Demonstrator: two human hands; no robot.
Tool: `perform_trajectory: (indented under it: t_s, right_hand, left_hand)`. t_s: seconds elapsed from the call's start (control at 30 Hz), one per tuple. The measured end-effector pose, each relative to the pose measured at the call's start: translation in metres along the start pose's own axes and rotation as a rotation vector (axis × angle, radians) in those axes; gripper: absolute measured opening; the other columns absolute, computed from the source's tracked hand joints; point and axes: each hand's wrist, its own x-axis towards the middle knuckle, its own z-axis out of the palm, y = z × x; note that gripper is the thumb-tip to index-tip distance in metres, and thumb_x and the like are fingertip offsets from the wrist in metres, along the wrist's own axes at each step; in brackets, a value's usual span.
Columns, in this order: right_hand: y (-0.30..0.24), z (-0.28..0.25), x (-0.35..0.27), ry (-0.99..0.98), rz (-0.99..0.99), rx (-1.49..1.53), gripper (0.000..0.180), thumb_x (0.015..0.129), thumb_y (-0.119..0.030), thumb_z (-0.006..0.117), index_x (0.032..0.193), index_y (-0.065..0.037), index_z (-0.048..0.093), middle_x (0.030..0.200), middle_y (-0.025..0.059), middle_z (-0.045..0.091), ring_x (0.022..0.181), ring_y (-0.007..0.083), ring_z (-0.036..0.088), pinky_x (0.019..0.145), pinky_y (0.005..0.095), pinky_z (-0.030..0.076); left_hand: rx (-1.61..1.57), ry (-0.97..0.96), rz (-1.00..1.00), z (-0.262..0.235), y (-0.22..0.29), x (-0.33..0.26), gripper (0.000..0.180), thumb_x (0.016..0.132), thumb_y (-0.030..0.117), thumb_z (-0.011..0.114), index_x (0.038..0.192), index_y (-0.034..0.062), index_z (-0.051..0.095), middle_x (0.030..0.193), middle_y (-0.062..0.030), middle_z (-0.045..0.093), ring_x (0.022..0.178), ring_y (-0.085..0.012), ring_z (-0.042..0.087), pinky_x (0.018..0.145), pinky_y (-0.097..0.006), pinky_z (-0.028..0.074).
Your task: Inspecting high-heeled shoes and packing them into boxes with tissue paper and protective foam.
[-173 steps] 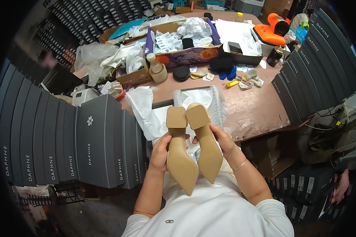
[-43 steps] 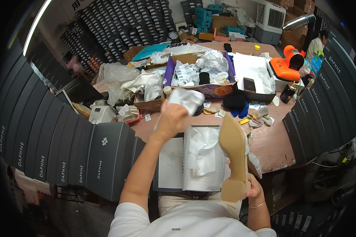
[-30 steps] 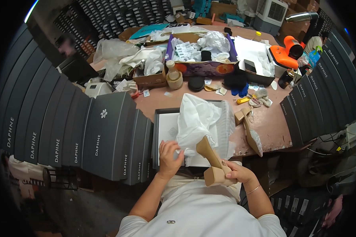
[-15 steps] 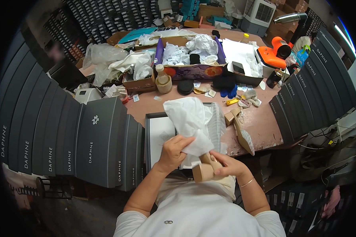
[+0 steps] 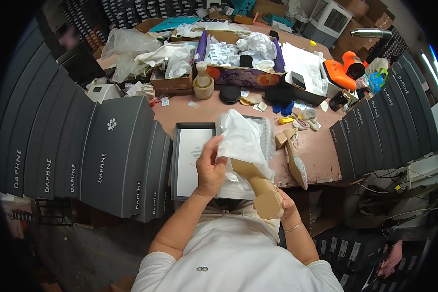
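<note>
My right hand (image 5: 286, 208) grips a tan block-heeled shoe (image 5: 259, 187) by its heel, close to my chest, with the toe pointing up and left. My left hand (image 5: 210, 168) holds white tissue paper (image 5: 242, 141) against the front of that shoe, covering its toe. Under both hands lies an open dark shoebox (image 5: 180, 163) with a white lining. The second tan shoe (image 5: 293, 156) lies on the pink table to the right of the box, wrapped partly in clear plastic.
Stacks of dark grey shoeboxes (image 5: 78, 151) wall in the left and right (image 5: 384, 126) sides. The far table holds a cardboard tray (image 5: 238, 73) of papers, a tape roll (image 5: 203, 87), black discs, an orange tool (image 5: 343, 70). Another person's hand (image 5: 389, 258) is at lower right.
The shoe was lowered from upright over the box to my chest. My left hand brought the tissue paper down from the table and has drawn it over the shoe's front.
</note>
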Motion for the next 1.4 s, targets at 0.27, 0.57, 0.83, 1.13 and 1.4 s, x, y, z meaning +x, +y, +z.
perform_trajectory:
  t_s: [0.27,0.57,0.83,1.13,1.4]
  right_hand:
    - [-0.024,0.091,0.031,0.254,-0.145,-0.242,0.092,0.067,-0.025,0.079,0.140,0.002,0.030,0.130,0.0137,0.049,0.116,0.0222,0.054,0.099,0.0343,0.043]
    - [-0.001,0.087,0.044,0.444,-0.461,-0.556,0.055,0.079,-0.015,0.073,0.126,0.000,0.048,0.116,0.0107,0.059,0.108,0.0233,0.056,0.093,0.0347,0.045]
    - [-0.026,0.068,0.034,0.185,-0.402,-1.503,0.060,0.074,-0.022,0.076,0.126,-0.001,0.053,0.127,0.0180,0.055,0.119,0.0315,0.052,0.101,0.0391,0.040]
    - [-0.014,0.065,0.018,0.201,-0.154,-1.053,0.075,0.073,-0.025,0.076,0.133,0.004,0.043,0.127,0.0177,0.054,0.118,0.0262,0.053,0.102,0.0355,0.040]
    - [-0.005,0.081,0.055,0.262,-0.327,-0.865,0.074,0.079,-0.021,0.073,0.137,0.003,0.033,0.128,0.0147,0.048,0.120,0.0219,0.047,0.101,0.0336,0.039]
  left_hand:
    - [0.437,-0.413,0.506,0.003,0.072,-0.007,0.045,0.059,-0.006,0.068,0.102,0.0068,0.071,0.068,-0.0056,0.055,0.052,-0.0204,0.053,0.047,-0.031,0.044]
    - [0.336,-0.511,0.649,0.007,0.059,-0.017,0.046,0.058,-0.004,0.070,0.103,0.0029,0.070,0.068,-0.0026,0.051,0.053,-0.0181,0.052,0.046,-0.029,0.042]
    - [0.366,-0.458,0.066,-0.033,0.060,-0.010,0.106,0.070,0.046,0.080,0.147,0.0007,0.023,0.130,-0.0225,0.048,0.120,-0.0327,0.049,0.102,-0.039,0.039]
    - [-0.220,0.062,-0.372,-0.050,-0.038,0.048,0.043,0.093,0.021,0.062,0.125,-0.0033,0.049,0.119,-0.0129,0.060,0.109,-0.0179,0.058,0.090,-0.032,0.047]
    - [0.523,-0.383,0.229,-0.017,0.036,-0.048,0.040,0.084,0.017,0.069,0.120,0.0025,0.059,0.121,-0.0156,0.058,0.118,-0.0341,0.052,0.107,-0.050,0.029]
